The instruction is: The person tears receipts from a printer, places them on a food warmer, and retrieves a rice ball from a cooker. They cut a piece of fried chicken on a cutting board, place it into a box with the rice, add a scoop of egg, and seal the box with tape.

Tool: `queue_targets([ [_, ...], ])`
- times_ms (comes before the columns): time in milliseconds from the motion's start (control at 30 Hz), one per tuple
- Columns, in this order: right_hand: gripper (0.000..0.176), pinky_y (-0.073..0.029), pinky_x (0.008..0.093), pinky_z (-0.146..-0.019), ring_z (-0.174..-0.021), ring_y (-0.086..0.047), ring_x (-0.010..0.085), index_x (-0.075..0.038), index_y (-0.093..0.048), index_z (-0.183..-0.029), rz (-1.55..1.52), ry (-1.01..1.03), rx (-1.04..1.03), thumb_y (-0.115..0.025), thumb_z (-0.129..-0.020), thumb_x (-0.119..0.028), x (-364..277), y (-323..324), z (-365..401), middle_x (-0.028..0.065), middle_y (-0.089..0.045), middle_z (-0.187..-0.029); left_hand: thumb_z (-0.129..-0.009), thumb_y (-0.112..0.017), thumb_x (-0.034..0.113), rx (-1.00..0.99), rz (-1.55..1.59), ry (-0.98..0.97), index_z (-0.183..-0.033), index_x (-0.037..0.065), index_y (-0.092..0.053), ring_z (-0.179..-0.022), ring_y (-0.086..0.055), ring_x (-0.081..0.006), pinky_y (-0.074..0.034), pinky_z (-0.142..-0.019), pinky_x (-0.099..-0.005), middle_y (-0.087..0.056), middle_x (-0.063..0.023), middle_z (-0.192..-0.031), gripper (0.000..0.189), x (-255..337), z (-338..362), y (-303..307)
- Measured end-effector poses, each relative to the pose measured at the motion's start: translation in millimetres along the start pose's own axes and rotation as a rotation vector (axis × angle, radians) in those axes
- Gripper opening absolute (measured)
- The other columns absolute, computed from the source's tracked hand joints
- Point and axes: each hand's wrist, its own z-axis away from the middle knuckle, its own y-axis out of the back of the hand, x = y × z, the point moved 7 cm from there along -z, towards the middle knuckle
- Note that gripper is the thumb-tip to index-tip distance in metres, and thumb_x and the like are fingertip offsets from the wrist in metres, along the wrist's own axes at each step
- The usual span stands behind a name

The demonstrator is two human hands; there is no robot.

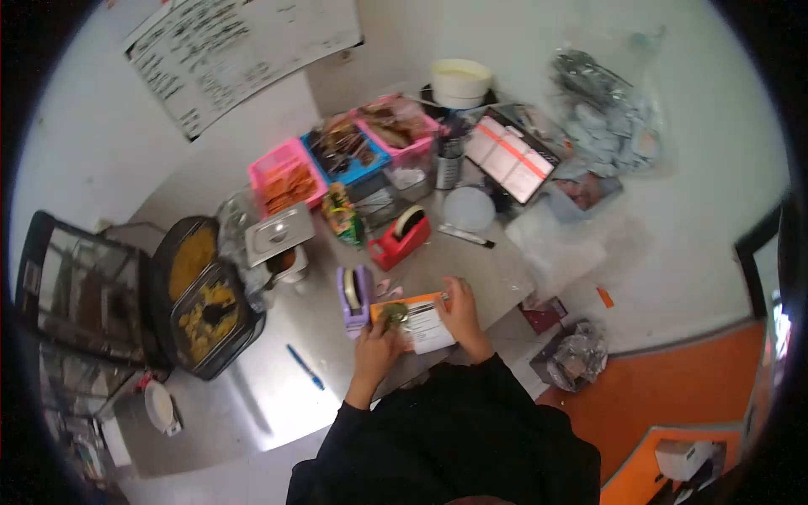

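A white printed paper with an orange top edge (431, 328) lies on the steel table between my hands. A small clear packet with green contents (396, 316) rests on its left part. My left hand (378, 347) touches the packet and the paper's left side, beside a purple tape dispenser (353, 296); its fingers are too small to make out. My right hand (459, 311) is at the paper's upper right corner, fingers bent over the edge, and its grip is unclear. A red tape dispenser (401, 240) stands just beyond the paper.
A blue pen (305, 367) lies on the steel table (252, 421). Farther back are a pink basket (288, 175), a blue basket (347, 158), a metal lid (279, 233), a round white lid (469, 209) and a marker (465, 236). Black food trays (206, 316) stand left.
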Motion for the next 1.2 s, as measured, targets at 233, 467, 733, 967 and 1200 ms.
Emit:
queue_targets([
  [233, 0.027, -0.04, 0.0392, -0.073, -0.083, -0.048, 0.0338, 0.0, -0.053, -0.089, 0.384, -0.232, 0.161, -0.057, -0.062, -0.003, 186.5, 98.4, -10.8, 0.0169, -0.052, -0.086, -0.071, -0.057, 0.023, 0.024, 0.145, -0.003, -0.099, 0.009, -0.054, -0.087, -0.048, -0.0302, -0.038, -0.075, -0.0382, -0.05, -0.0094, -0.104, 0.031, 54.5, -38.9, 22.6],
  [467, 0.019, -0.043, 0.0365, -0.068, -0.073, -0.052, 0.0329, 0.0, -0.057, -0.071, 0.39, -0.332, -0.111, -0.066, -0.056, -0.007, 296.6, 112.4, -36.1, 0.0176, -0.054, -0.072, -0.075, -0.053, 0.024, -0.295, 0.623, -0.396, -0.101, 0.002, -0.052, -0.092, -0.049, -0.0323, -0.038, -0.081, -0.0383, -0.051, -0.0172, -0.1, 0.033, 179.3, -110.3, -87.3],
  [733, 0.014, -0.042, 0.0385, -0.068, -0.079, -0.053, 0.0328, -0.003, -0.059, -0.074, 0.366, -0.234, -0.068, -0.048, -0.071, -0.012, 264.7, 133.8, -35.4, 0.017, -0.056, -0.08, -0.082, -0.047, 0.015, -0.447, 1.636, 0.432, -0.111, 0.003, -0.046, -0.094, -0.05, -0.0171, -0.038, -0.08, -0.0252, -0.053, -0.0075, -0.102, 0.032, 201.6, -184.0, -258.1],
  [967, 0.012, -0.039, 0.0393, -0.064, -0.072, -0.05, 0.0355, 0.002, -0.051, -0.077, -0.025, -0.339, -0.119, -0.042, -0.071, -0.004, 198.5, 99.2, -18.7, 0.0203, -0.051, -0.075, -0.08, -0.048, 0.012, -0.604, 1.729, 0.369, -0.109, 0.005, -0.045, -0.096, -0.049, -0.014, -0.039, -0.08, -0.0221, -0.051, -0.0064, -0.106, 0.03, 191.3, -158.8, -271.1],
  [1200, 0.022, -0.037, 0.0352, -0.08, -0.085, -0.051, 0.0256, 0.005, -0.049, -0.092, -0.743, -0.364, -0.297, -0.044, -0.08, -0.012, 94.8, 89.3, 10.6, 0.0138, -0.054, -0.08, -0.08, -0.049, 0.017, -0.441, 1.94, 0.089, -0.105, 0.006, -0.047, -0.093, -0.051, -0.0137, -0.04, -0.078, -0.0238, -0.052, -0.0059, -0.103, 0.027, 182.9, -127.9, -178.6],
])
